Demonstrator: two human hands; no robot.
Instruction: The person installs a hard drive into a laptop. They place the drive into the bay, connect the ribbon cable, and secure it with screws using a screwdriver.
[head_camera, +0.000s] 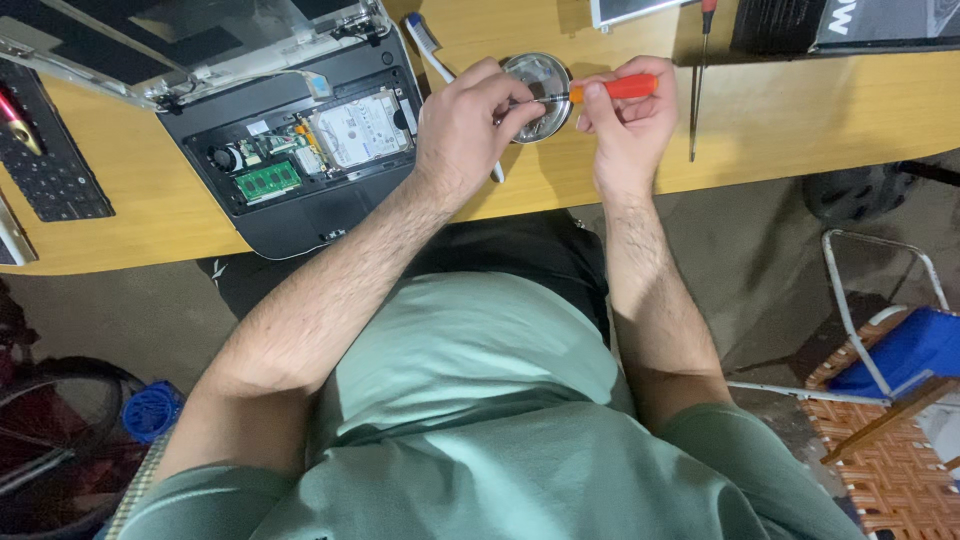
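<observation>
My right hand (628, 120) grips a small screwdriver with an orange handle (622, 87), its shaft pointing left. My left hand (468, 125) pinches at the screwdriver's tip with thumb and forefinger, just over a round shiny metal dish (545, 72) on the wooden desk (760, 110). What sits between the fingertips is too small to see. An opened black laptop (300, 150) lies bottom-up to the left, with its hard drive (362, 127) and green memory module (268, 181) exposed.
A toothbrush (425, 42) lies beside the laptop. A second, long screwdriver (699, 85) rests right of my hands. A black keyboard (45, 150) is at far left, a black box (850, 22) at top right. A woven chair (880, 400) stands on the floor at right.
</observation>
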